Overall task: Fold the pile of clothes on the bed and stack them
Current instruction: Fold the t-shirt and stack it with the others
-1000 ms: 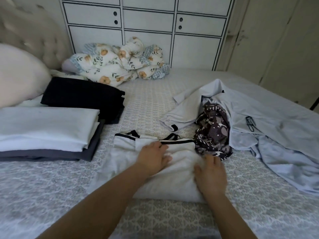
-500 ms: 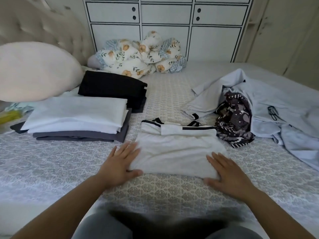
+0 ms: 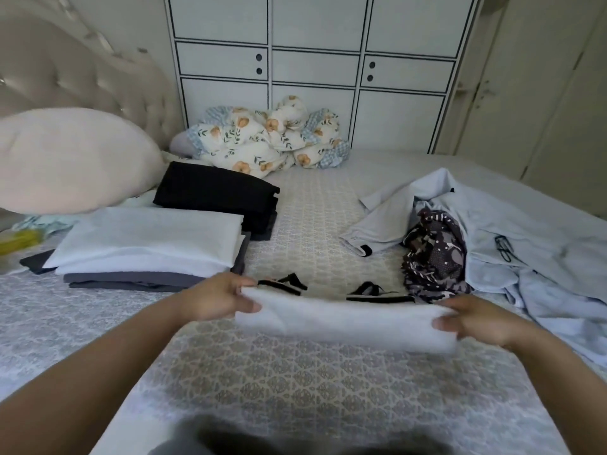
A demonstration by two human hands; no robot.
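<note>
Far beyond the hands, a white cabinet (image 3: 315, 70) with black-lined doors fills the back wall. In front of it a crumpled floral quilt (image 3: 269, 139) lies at the bed's far edge. Up to the left of the hands, a round beige pillow (image 3: 72, 159) leans against the tufted headboard (image 3: 82, 73). A yellow object (image 3: 18, 239) shows at far left, blurred.

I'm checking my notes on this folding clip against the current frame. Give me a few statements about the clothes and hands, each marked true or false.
1. Both hands grip the folded white garment, left hand and right hand at opposite ends. True.
2. The black folded stack lies on top of the white stack. False: it lies behind it, on the bed.
3. The patterned dark garment is folded. False: it lies crumpled.
4. The pale blue clothes lie unfolded. True.
</note>
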